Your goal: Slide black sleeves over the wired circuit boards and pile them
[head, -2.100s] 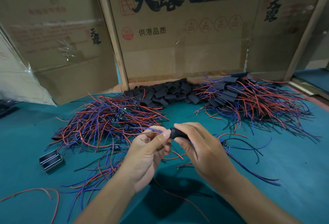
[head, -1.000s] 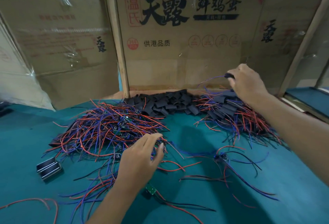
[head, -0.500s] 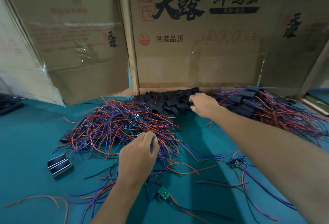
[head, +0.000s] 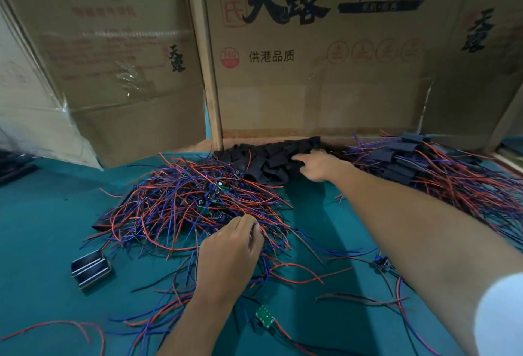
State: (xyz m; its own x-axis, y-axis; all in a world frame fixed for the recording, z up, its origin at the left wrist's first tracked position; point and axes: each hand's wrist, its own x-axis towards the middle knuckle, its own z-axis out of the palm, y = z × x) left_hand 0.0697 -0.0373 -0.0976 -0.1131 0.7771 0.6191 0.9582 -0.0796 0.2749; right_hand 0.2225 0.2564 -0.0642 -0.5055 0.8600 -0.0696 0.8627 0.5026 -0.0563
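Note:
A heap of bare circuit boards with red and blue wires (head: 186, 203) lies left of centre on the green table. My left hand (head: 229, 254) rests at its near edge, fingers curled into the wires, pinching some. A pile of loose black sleeves (head: 268, 162) lies at the back against the cardboard. My right hand (head: 317, 166) reaches into that pile, fingers bent on the sleeves; whether it holds one is hidden. At the back right sits the pile of sleeved boards (head: 410, 163). One green board (head: 264, 316) lies alone near me.
Cardboard boxes (head: 325, 58) wall off the back of the table (head: 51, 214). A small black metal part (head: 90, 269) lies at the left. Loose wired boards (head: 382, 263) are scattered on the right, and a stray red wire (head: 56, 327) lies at the near left.
My right hand has carried the sleeved board to the back-right pile, let it go, then swung left into the loose sleeves. My left hand went down to the wire heap.

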